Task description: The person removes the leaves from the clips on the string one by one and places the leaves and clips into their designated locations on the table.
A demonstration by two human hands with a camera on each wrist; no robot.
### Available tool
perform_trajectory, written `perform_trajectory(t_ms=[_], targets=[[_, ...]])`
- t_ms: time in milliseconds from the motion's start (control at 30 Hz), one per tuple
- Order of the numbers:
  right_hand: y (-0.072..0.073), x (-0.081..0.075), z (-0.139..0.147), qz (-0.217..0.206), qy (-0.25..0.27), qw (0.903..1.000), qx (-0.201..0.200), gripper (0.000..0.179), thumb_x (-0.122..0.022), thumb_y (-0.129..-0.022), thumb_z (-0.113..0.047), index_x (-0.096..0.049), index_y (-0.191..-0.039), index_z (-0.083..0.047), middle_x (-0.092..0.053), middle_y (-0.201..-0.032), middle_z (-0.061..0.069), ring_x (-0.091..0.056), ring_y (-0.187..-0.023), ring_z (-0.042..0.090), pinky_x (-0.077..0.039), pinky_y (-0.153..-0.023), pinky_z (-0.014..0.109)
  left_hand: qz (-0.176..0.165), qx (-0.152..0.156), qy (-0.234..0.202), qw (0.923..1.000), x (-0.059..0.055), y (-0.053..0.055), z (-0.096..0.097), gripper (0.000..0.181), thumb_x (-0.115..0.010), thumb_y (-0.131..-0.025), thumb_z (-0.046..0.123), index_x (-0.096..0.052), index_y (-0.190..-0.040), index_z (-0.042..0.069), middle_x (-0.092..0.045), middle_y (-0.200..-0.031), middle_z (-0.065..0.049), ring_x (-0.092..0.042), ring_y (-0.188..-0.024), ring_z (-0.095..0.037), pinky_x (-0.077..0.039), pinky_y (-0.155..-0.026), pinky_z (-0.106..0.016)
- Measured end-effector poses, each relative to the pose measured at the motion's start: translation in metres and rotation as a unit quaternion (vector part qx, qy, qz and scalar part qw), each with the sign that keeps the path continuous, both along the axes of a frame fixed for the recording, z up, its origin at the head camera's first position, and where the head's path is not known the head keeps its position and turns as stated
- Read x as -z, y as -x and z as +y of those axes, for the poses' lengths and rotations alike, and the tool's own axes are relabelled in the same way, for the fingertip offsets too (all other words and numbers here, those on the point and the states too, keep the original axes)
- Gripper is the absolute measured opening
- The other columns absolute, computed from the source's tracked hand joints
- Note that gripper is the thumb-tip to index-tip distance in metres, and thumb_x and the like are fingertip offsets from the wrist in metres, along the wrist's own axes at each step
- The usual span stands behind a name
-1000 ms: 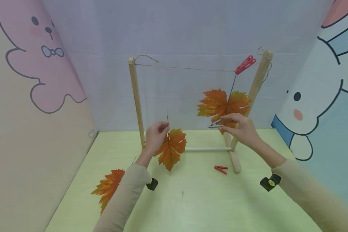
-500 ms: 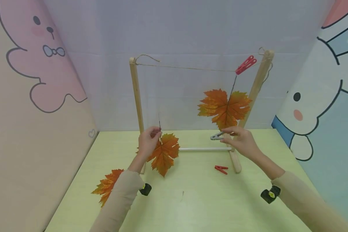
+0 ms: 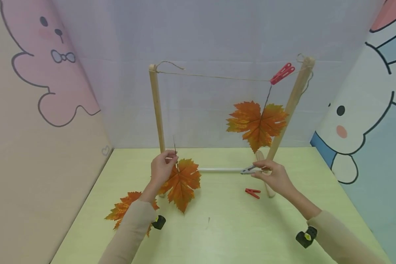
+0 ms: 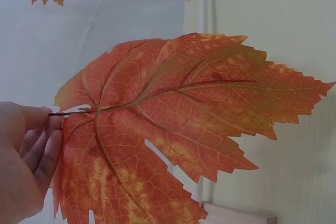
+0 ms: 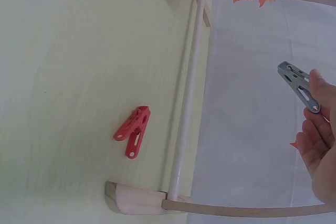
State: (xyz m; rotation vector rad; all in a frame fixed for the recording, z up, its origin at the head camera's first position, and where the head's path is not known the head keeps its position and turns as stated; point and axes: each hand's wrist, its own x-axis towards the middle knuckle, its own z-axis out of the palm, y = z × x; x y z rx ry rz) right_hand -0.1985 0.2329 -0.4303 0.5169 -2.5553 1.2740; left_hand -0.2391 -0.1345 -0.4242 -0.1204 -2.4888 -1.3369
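My left hand (image 3: 162, 168) pinches the thin dark stem of an orange maple leaf (image 3: 182, 182), whose blade hangs below the fingers; the left wrist view shows its red-orange veined face close up. In my right hand (image 3: 274, 176) a grey clothespin (image 3: 248, 169) is held between thumb and fingers, its tip pointing left. Above that hand, a second leaf (image 3: 258, 123) hangs by its stem from a red clothespin (image 3: 282, 73) on the string (image 3: 214, 76). Another leaf (image 3: 127, 207) lies on the table, partly hidden by the left sleeve.
A wooden frame with a left post (image 3: 156, 106), a right post (image 3: 292, 99) and a white lower rod (image 3: 217, 169) stands toward the back of the table (image 3: 231, 227). A loose red clothespin (image 5: 135, 129) lies on the table, in front of the rod.
Both hands have come down, the left one also moving left with its leaf. The right hand still holds the grey clothespin, now level with the white rod.
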Motion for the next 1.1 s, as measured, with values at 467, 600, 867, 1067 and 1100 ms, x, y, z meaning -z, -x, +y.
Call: perform_trajectory(t_ms=[467,600,867,1067,1100], targets=[[-0.01,0.027,-0.003,-0.03,0.02,0.9993,0.002,0.032,-0.075,-0.073,-0.012,-0.066,-0.102,-0.002,-0.067,-0.092,0.01,-0.061,-0.084,0.021,-0.05,-0.076,0.043,-0.092,0.011,-0.003,0.9957,0.025,-0.008,-0.014,0.015,-0.064,-0.084,0.012,-0.067,-0.096,0.004,-0.066,-0.088,-0.009,-0.065,-0.071,-0.021,-0.051,-0.055,-0.026],[-0.014,0.033,-0.004,-0.045,0.028,0.9986,-0.004,0.031,-0.074,-0.073,-0.012,-0.065,-0.101,0.0,-0.066,-0.093,0.01,-0.061,-0.086,0.025,-0.05,-0.077,0.045,-0.105,0.014,-0.008,0.9944,0.036,-0.012,-0.016,0.015,-0.064,-0.084,0.012,-0.068,-0.096,0.004,-0.067,-0.087,-0.009,-0.065,-0.071,-0.02,-0.049,-0.055,-0.025],[-0.02,0.046,-0.003,-0.028,0.004,0.9996,0.006,0.029,-0.074,-0.071,-0.004,-0.066,-0.098,0.004,-0.066,-0.092,0.014,-0.061,-0.082,0.016,-0.052,-0.072,0.039,-0.126,0.027,0.0,0.9916,0.058,-0.017,-0.018,0.015,-0.065,-0.082,0.009,-0.066,-0.094,0.0,-0.066,-0.082,-0.008,-0.064,-0.066,-0.017,-0.049,-0.057,-0.025],[-0.023,0.05,-0.001,-0.031,0.0,0.9995,0.009,0.03,-0.074,-0.071,-0.006,-0.066,-0.099,0.004,-0.067,-0.092,0.013,-0.061,-0.084,0.031,-0.051,-0.073,0.042,-0.13,0.031,-0.001,0.991,0.069,-0.021,-0.018,0.015,-0.067,-0.08,0.008,-0.066,-0.092,-0.001,-0.066,-0.079,-0.007,-0.062,-0.067,-0.016,-0.047,-0.056,-0.025],[-0.024,0.051,-0.001,-0.035,0.001,0.9993,0.01,0.031,-0.074,-0.072,-0.008,-0.066,-0.099,0.004,-0.067,-0.093,0.012,-0.061,-0.084,0.031,-0.051,-0.073,0.04,-0.132,0.032,-0.002,0.9907,0.071,-0.022,-0.017,0.015,-0.067,-0.08,0.007,-0.066,-0.092,-0.002,-0.066,-0.079,-0.007,-0.062,-0.067,-0.016,-0.047,-0.056,-0.025]])
